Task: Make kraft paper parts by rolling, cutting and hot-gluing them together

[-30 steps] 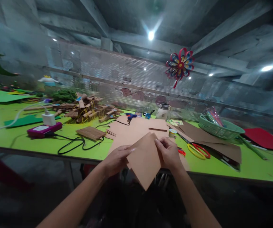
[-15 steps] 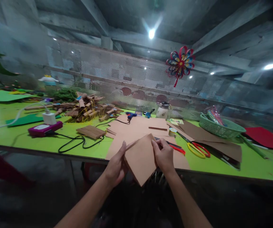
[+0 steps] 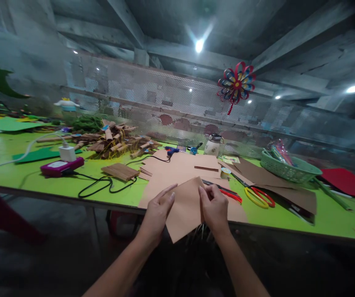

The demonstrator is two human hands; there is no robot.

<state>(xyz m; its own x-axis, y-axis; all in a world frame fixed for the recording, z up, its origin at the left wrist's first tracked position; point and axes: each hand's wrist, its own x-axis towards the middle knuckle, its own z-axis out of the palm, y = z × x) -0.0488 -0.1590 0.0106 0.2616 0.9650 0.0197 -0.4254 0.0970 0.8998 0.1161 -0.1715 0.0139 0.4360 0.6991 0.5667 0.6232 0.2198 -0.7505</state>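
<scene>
A piece of brown kraft paper [image 3: 184, 210] is held up between my hands at the table's front edge, one corner pointing down. My left hand [image 3: 160, 210] grips its left side, thumb on the face and fingers behind. On the right edge, my right hand [image 3: 215, 206] pinches the paper between thumb and curled fingers. Larger brown sheets [image 3: 177, 167] lie flat on the table beyond. Just past my right hand are red-handled scissors [image 3: 231, 196], partly hidden, and farther right a pair with yellow and red handles [image 3: 259, 196].
A blue glue gun [image 3: 172, 151] lies behind the sheets, its black cord running left. At left are a purple power box [image 3: 62, 166], brown strips [image 3: 120, 171] and a heap of paper rolls [image 3: 115, 140]. A green basket [image 3: 290, 167] stands right, near a jug [image 3: 213, 145].
My left hand has shifted up along the paper's left side, its thumb now farther onto the face. The paper's lower corner has swung left. My right hand keeps its pinch.
</scene>
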